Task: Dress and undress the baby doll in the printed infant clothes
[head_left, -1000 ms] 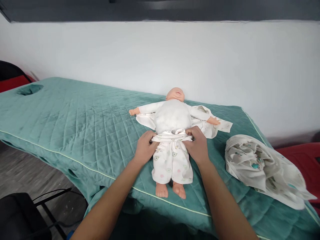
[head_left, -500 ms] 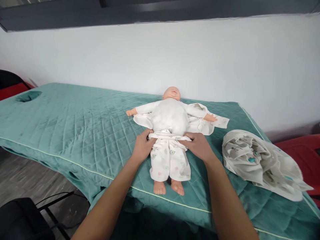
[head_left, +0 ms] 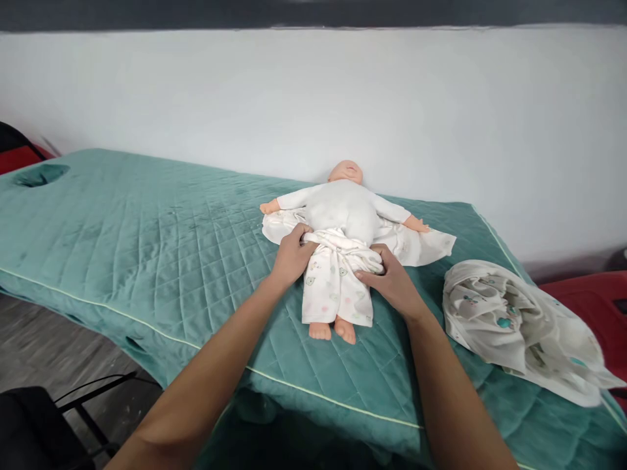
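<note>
A white soft-bodied baby doll [head_left: 333, 203] with a pinkish head [head_left: 345, 172] lies on its back on a green quilted bed cover [head_left: 171, 261], an opened white printed cloth garment [head_left: 416, 247] extending from beneath its arms. At the doll's waist, the left hand [head_left: 292, 256] and the right hand [head_left: 394, 282] each grip, between thumb and curled fingers, one side of the bunched top of white printed fabric trousers [head_left: 337, 290] covering the doll's legs. A crumpled off-white printed cloth [head_left: 526, 333] lies to the right of the doll, apart from it.
</note>
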`<state>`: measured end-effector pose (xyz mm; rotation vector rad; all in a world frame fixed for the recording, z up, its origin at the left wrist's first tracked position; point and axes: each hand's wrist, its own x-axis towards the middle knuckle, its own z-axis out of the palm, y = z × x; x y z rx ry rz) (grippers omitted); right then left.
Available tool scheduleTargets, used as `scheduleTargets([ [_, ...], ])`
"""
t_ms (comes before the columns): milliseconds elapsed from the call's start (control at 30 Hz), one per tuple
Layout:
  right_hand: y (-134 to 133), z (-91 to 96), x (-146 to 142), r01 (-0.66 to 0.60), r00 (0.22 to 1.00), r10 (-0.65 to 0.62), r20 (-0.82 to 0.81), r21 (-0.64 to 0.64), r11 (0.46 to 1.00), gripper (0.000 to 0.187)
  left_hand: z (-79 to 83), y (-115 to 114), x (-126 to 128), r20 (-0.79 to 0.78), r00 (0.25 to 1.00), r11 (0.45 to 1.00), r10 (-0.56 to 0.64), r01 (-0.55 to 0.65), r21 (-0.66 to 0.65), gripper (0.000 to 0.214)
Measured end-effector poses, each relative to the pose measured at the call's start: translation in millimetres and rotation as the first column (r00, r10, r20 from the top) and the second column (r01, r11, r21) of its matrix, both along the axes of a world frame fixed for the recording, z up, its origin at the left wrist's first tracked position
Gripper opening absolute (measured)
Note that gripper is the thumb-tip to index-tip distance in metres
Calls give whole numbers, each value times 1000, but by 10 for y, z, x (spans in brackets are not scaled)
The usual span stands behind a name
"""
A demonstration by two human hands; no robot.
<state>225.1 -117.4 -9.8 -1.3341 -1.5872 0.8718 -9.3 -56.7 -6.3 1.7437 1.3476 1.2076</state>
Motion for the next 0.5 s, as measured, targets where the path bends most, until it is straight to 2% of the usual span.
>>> scheduleTargets([
  [100,65,-56,-23,42,998,-45,41,84,996,41,-85,99,13,-8,1000,997,3,-2,74,5],
  [233,104,-108,-59,87,993,-103,60,226,970,34,-156,92,16,-61,997,971,48,-32,236,13],
  [367,86,-112,-79,85,988,-119,96,301,950,27,-151,-59,-19,-101,995,963,18,9,269,11],
  [500,52,-110,-70,131,979,-171,114,295,947,12,-159,-331,-115,-173,983,959,-55,101,266,12],
])
